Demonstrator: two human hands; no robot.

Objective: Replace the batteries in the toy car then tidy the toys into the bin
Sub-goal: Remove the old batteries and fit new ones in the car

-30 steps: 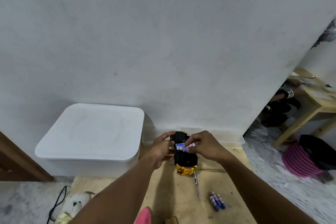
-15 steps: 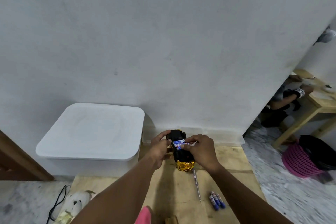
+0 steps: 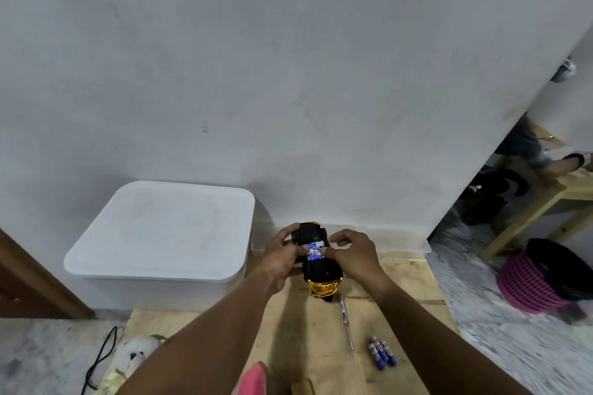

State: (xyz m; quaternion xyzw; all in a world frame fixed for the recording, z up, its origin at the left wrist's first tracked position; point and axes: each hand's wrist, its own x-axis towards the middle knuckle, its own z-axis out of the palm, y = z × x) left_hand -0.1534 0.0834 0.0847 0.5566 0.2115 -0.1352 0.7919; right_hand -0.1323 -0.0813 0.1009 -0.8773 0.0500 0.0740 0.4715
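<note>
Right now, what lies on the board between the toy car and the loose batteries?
In the head view, a screwdriver lies between the toy car and loose batteries.

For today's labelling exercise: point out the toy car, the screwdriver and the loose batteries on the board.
toy car (image 3: pixel 324 285), head view, gold front end.
screwdriver (image 3: pixel 346 324), head view, middle of the shaft.
loose batteries (image 3: pixel 382 354), head view, middle battery of the cluster.

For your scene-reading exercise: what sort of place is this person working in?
Probably a room in a home, worked at floor level: a lidded white storage bin against a plain wall, a plush toy on the marble floor, and a pink basket beside a wooden table.
</note>
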